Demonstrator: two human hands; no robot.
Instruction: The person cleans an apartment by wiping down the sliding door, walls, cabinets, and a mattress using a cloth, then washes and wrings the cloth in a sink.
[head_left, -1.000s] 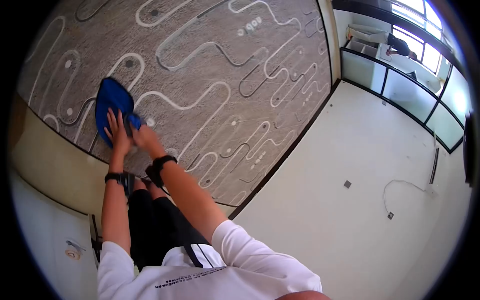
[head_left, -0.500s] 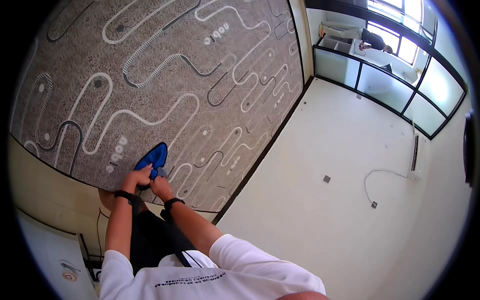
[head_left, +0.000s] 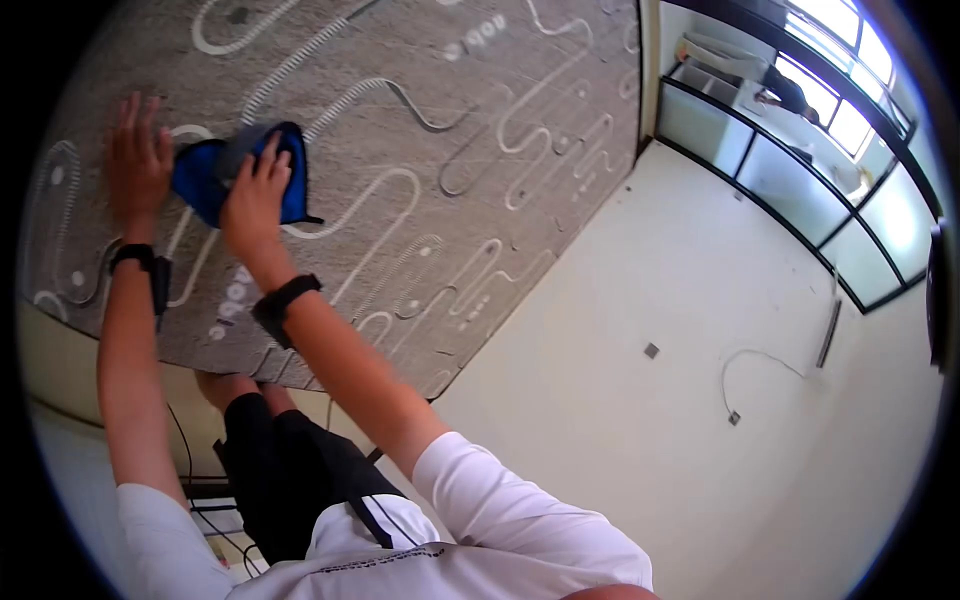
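A blue and grey cloth (head_left: 200,182) with dark edging lies partly folded on a grey-brown patterned surface (head_left: 350,235) that looks like a mattress top, printed with wavy lines and "noble" lettering. Over its right part, my right hand (head_left: 255,205) grips the cloth with the fingers slightly spread. My left hand (head_left: 138,178) is just left of the cloth, open and flat on the patterned surface, fingers pointing away from me. Both wrists wear black bands.
Along the right runs a pale floor (head_left: 560,330) with a thin cable (head_left: 728,375). Glass partition panels (head_left: 775,172) stand at the upper right, and another person (head_left: 790,95) is behind them. Dark cables hang below the near edge by my legs.
Both hands have moved from the near edge further out over the patterned surface. The cloth has travelled with my right hand and spread wider. My left hand has come off it to the left.
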